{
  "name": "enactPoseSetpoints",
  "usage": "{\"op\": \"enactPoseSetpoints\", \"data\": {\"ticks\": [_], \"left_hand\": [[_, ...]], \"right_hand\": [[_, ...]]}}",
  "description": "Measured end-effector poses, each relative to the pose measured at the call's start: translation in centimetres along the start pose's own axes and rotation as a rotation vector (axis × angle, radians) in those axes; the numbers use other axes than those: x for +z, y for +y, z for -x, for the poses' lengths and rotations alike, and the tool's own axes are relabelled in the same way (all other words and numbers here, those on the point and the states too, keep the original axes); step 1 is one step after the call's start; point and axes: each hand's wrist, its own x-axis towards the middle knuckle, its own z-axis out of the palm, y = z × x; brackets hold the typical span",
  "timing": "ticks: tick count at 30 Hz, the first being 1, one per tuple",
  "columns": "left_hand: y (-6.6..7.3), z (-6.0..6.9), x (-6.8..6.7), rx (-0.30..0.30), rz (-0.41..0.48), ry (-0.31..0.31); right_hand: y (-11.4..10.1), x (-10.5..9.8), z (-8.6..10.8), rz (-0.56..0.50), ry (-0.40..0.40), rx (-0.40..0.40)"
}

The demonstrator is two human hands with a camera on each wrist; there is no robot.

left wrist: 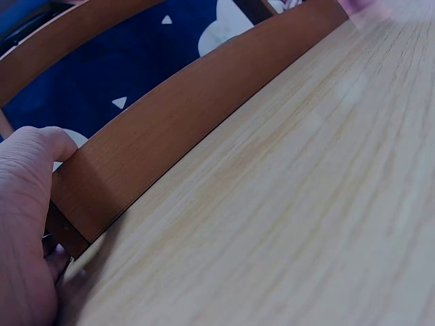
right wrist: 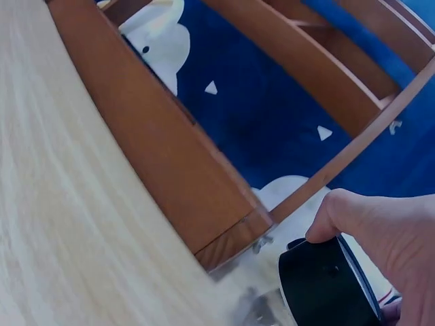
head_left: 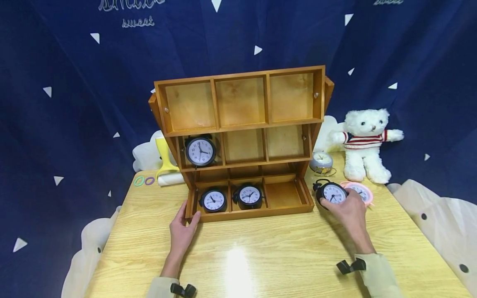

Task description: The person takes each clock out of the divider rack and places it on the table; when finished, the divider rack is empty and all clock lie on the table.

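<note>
My right hand [head_left: 351,210] grips a black alarm clock [head_left: 334,193] by its sides, just right of the wooden shelf. The right wrist view shows the thumb on the dark casing [right wrist: 326,282]; most fingers are hidden. With the left hand [head_left: 182,231] I hold the front left corner of the three-tier wooden shelf [head_left: 253,214], thumb over its top edge in the left wrist view. Black clocks sit in the bottom tier's left compartment [head_left: 213,200] and middle compartment [head_left: 249,195]. Another black clock [head_left: 201,151] stands in the middle tier's left compartment.
Right of the shelf are a pink clock [head_left: 361,192], a small grey clock [head_left: 321,161] and a white teddy bear [head_left: 367,142]. At left lie a yellow-handled lint roller [head_left: 167,176], a green ring [head_left: 139,181] and a purple ring [head_left: 150,181]. A blue curtain [head_left: 238,37] hangs behind.
</note>
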Motion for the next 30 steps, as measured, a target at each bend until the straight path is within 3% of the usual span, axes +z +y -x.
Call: {"op": "enactPoseSetpoints", "data": {"ticks": [13,30], "left_hand": [[0.0,0.1,0.0,-0.014,0.006,-0.003],[0.0,0.0,0.1,-0.012,-0.012,0.002]], "right_hand": [[1.7,2.0,-1.0,-0.032,0.019,-0.025],[2.5,2.5,-1.9,0.0,0.118,-0.056]]}}
